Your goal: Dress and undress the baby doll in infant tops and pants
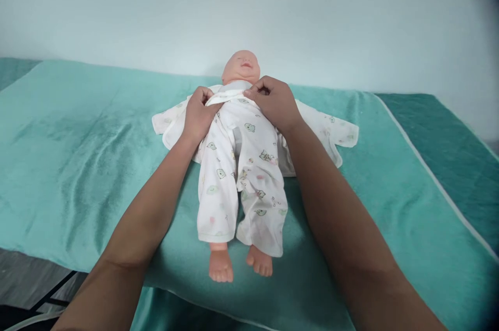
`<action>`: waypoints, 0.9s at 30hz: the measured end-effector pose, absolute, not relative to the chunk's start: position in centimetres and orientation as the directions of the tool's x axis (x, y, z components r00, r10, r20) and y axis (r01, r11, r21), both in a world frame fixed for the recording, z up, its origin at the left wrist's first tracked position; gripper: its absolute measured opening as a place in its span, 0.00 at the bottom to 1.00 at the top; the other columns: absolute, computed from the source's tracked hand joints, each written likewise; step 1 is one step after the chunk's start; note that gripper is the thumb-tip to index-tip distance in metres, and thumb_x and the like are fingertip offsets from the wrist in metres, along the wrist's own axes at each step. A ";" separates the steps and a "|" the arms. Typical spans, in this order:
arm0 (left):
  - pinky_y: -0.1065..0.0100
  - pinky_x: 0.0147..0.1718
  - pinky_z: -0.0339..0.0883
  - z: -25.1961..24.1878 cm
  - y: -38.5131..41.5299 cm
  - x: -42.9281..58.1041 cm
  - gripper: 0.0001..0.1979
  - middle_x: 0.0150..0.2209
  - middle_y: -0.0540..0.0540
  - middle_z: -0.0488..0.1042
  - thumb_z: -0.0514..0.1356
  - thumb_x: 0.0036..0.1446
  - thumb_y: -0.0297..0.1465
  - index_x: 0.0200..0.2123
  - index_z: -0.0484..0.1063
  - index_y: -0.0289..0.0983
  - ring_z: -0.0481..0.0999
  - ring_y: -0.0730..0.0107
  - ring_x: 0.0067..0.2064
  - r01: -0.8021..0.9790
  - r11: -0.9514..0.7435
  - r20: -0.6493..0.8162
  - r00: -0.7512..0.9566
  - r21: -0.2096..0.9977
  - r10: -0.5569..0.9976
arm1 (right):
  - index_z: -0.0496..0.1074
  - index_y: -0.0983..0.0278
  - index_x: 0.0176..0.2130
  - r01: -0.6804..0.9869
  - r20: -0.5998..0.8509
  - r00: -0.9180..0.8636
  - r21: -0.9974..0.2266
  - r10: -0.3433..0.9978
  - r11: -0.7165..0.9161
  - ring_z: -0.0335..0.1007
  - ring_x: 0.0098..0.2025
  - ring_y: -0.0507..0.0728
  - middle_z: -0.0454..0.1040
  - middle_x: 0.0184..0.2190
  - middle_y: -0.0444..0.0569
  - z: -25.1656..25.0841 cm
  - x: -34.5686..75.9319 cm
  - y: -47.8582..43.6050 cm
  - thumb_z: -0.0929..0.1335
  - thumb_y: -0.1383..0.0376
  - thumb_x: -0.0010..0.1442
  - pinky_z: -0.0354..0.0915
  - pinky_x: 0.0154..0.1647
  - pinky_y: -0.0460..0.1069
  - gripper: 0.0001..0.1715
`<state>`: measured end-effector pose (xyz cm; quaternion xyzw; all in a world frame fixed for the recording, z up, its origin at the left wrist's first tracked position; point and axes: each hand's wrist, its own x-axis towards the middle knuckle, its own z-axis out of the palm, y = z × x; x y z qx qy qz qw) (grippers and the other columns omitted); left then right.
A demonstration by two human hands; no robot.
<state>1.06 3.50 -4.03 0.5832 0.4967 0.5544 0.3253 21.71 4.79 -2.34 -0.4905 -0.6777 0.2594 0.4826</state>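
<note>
Note printed trousers (259, 159) on the doll (241, 67), covering both legs and reaching up the trunk to just short of its neck; feet (221, 266) poking out at the hems. With the left hand (198, 115), pinching the waistband (233, 94) between thumb and fingers at one side of the doll's trunk; with the right hand (275, 100), pinching the same edge at the other side, nearer the doll's chin. Under the doll and out past both its sides, a printed jacket (343, 132); under that, a teal sheet (97, 164).

Handling (judged): likely light, limp, soft, hardly slippery, not fragile; apt to bunch or twist. Best held by the waistband, evenly at both sides of the doll; avoid tugging one leg alone.
</note>
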 end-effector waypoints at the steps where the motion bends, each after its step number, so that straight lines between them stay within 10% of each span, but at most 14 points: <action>1: 0.69 0.41 0.65 -4.1 3.4 1.0 0.13 0.34 0.52 0.72 0.70 0.52 0.29 0.33 0.67 0.40 0.72 0.70 0.39 0.185 -0.312 0.335 -0.106 0.932 0.936 | 0.69 0.61 0.28 0.394 0.403 -0.029 -0.836 0.915 0.381 0.63 0.33 0.52 0.69 0.28 0.41 -2.5 21.7 4.7 0.74 0.64 0.57 0.63 0.41 0.52 0.12; 9: 0.66 0.47 0.68 -4.1 2.1 0.0 0.13 0.37 0.48 0.78 0.61 0.63 0.40 0.33 0.77 0.38 0.75 0.66 0.43 0.100 -0.262 0.269 -0.071 0.960 0.960 | 0.72 0.60 0.34 0.260 0.406 0.100 -0.892 0.909 0.370 0.72 0.47 0.56 0.77 0.42 0.46 -3.7 22.0 3.4 0.71 0.66 0.58 0.66 0.54 0.54 0.02; 15: 0.67 0.41 0.68 -3.4 1.2 -1.5 0.08 0.36 0.47 0.79 0.66 0.55 0.35 0.35 0.79 0.37 0.76 0.67 0.40 0.067 -0.101 0.097 0.071 0.993 0.993 | 0.71 0.60 0.30 0.294 0.297 0.292 -0.932 0.909 0.211 0.66 0.33 0.53 0.72 0.28 0.42 -4.8 23.2 0.8 0.73 0.60 0.57 0.65 0.39 0.51 0.09; 27: 0.68 0.36 0.60 -2.8 0.4 -2.0 0.08 0.33 0.51 0.72 0.65 0.58 0.37 0.34 0.76 0.38 0.67 0.73 0.34 0.132 -0.226 0.201 0.183 0.965 0.963 | 0.76 0.59 0.39 0.093 0.131 0.019 -0.987 0.991 0.129 0.64 0.32 0.52 0.74 0.31 0.42 -5.5 25.4 -1.4 0.74 0.56 0.56 0.60 0.31 0.47 0.12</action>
